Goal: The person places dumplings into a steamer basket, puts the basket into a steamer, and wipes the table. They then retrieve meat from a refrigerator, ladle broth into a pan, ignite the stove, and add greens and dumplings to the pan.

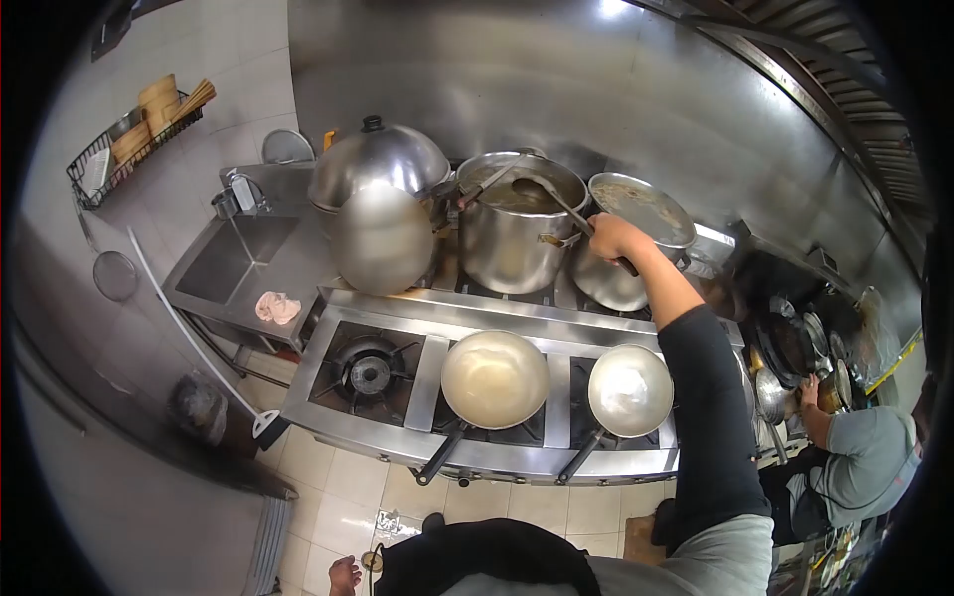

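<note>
My right hand [618, 241] is wrapped round the dark handle of a ladle [561, 201], whose bowl rests at the liquid in a large steel pot [507, 248]. A second utensil [487, 186] lies across that pot's rim. My left hand [345, 574] hangs low at the bottom left, away from the stove; its fingers look curled, and whether they hold anything is too small to tell. Two frying pans, a wider one [495, 378] and a smaller one [631, 390], sit on the front burners.
Another pot [608, 277] stands right of the large one. A domed lid [378, 164] and round metal disc [382, 241] are at the left. Beyond are a sink [238, 253], a pink cloth [277, 308] and a bare burner [370, 373]. Another person [863, 457] works at the far right.
</note>
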`<control>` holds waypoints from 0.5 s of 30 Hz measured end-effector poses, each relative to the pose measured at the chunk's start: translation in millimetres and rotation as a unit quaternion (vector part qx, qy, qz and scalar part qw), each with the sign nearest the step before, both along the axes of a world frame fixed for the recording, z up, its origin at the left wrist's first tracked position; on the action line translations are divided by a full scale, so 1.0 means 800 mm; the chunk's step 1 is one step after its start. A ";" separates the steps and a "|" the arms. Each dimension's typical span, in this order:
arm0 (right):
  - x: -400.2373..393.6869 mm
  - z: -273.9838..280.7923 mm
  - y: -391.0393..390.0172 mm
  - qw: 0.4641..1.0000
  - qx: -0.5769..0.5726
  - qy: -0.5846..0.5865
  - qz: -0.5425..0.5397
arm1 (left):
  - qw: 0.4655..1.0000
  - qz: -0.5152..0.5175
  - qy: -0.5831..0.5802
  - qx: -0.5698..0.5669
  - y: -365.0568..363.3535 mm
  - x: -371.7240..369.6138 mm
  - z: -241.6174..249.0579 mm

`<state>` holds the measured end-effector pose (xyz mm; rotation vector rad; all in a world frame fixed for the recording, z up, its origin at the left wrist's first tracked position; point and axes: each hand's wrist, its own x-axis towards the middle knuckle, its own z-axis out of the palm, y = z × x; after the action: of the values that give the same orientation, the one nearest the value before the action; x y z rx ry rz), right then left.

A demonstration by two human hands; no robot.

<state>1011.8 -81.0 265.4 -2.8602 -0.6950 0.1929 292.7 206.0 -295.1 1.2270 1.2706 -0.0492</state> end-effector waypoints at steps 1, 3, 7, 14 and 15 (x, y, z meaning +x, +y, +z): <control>0.008 -0.009 -0.001 0.999 0.037 -0.016 -0.026 | 0.998 -0.047 -0.001 0.043 -0.001 -0.007 0.000; 0.004 -0.010 0.000 0.995 0.083 -0.028 -0.038 | 0.999 0.037 -0.004 0.022 -0.002 -0.005 0.003; 0.027 0.004 -0.005 0.986 0.155 0.043 -0.054 | 0.986 0.156 -0.006 -0.060 -0.004 -0.009 0.006; 0.039 0.010 0.032 0.780 0.430 0.419 -0.177 | 0.994 0.094 0.013 -0.045 0.017 0.007 0.000; 0.049 0.010 0.032 0.781 0.430 0.418 -0.176 | 0.994 0.098 0.007 -0.042 0.022 0.011 0.000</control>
<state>1050.7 -55.5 273.0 -1.6841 -0.0023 0.7804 301.2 223.3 -295.1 1.0272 1.3816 0.0319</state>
